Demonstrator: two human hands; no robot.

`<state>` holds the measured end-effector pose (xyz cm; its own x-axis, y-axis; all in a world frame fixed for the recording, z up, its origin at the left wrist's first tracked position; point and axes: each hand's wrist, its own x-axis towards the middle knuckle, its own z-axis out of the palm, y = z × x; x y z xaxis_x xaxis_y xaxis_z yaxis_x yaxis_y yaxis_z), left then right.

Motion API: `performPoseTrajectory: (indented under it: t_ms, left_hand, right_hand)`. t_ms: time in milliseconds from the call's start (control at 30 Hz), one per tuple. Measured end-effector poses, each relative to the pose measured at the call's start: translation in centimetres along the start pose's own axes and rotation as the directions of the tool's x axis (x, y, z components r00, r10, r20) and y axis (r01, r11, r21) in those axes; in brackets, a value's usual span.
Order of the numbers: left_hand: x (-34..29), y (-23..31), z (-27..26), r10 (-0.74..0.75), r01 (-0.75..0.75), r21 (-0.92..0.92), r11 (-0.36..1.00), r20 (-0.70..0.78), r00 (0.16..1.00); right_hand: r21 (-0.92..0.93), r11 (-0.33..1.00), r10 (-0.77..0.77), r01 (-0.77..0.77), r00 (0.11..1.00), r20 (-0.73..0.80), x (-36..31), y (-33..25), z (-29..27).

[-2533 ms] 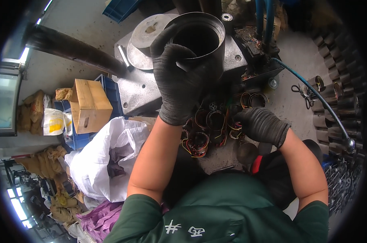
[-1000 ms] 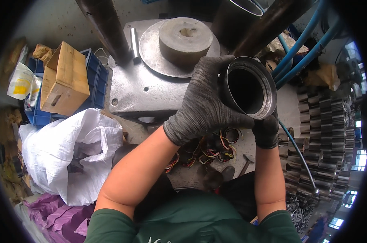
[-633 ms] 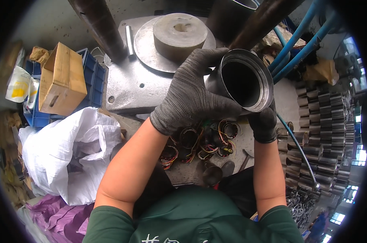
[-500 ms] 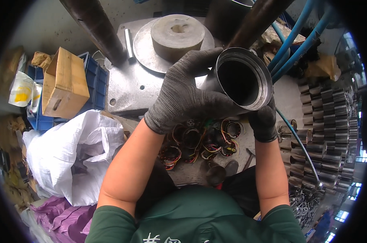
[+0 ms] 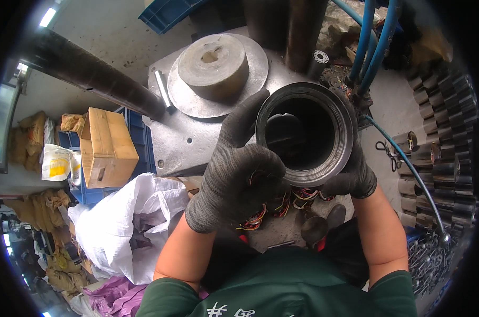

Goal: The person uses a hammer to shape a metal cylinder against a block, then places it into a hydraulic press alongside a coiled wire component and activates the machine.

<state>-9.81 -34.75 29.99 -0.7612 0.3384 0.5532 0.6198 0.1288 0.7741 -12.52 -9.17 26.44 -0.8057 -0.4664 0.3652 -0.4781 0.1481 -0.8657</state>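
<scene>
A dark metal cylinder (image 5: 343, 150) with a stepped, bright-edged rim is held up in front of me, its round mouth facing me. Through the mouth I see a dark inner wall and a lighter curved patch low on the left. My left hand (image 5: 236, 164), in a grey knitted glove, is at the cylinder's left side, thumb up along it and fingers curled by the lower rim. Around the right and lower right goes my right hand (image 5: 358, 174), gloved alike; the cylinder hides part of its fingers.
Behind stands a metal press plate (image 5: 170, 140) with a thick round block (image 5: 213, 66) and a short rod (image 5: 163, 90). Wire-wound stators (image 5: 255, 216) lie below my hands. Rows of metal sleeves (image 5: 440, 153) and a blue hose (image 5: 398, 150) are right; a carton (image 5: 110, 150) and white sack (image 5: 112, 227), left.
The cylinder's mouth has turned more squarely toward me and appears lower in the view. My left fingers have curled more at its lower left. The whole view has shifted and tilted.
</scene>
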Motion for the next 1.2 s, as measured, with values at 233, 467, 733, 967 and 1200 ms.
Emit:
performPoseTrajectory:
  t_ms: [233, 467, 733, 967, 1200]
  left_hand:
    - [-0.6, 0.0, 0.4, 0.082, -0.077, -0.065, 0.995, 0.063, 0.995]
    - [-1.2, 0.6, 2.1, 0.017, -0.016, -0.013, 1.000, 0.019, 1.000]
    - [-0.5, 0.0, 2.3, -0.010, 0.009, -0.077, 0.997, -0.011, 1.000]
    - [-0.3, -1.0, 2.0, 0.005, -0.006, -0.159, 0.987, -0.004, 1.000]
    - [-0.2, -1.0, 2.7, -0.039, 0.022, -0.159, 0.987, -0.101, 0.994]
  right_hand:
    - [0.012, 0.974, -0.227, 0.227, 0.973, 0.043, -0.3, 0.5, 0.1]
    - [0.291, 0.940, -0.174, 0.177, 0.984, -0.035, -1.4, 2.2, 2.0]
    - [0.461, 0.886, -0.052, 0.044, 0.999, 0.004, -1.6, 2.6, 2.6]
    - [0.485, 0.874, -0.002, 0.023, 0.999, -0.043, -1.4, 2.2, 3.1]
    - [0.398, 0.873, -0.214, 0.280, 0.955, -0.204, -0.2, 1.0, 3.6]
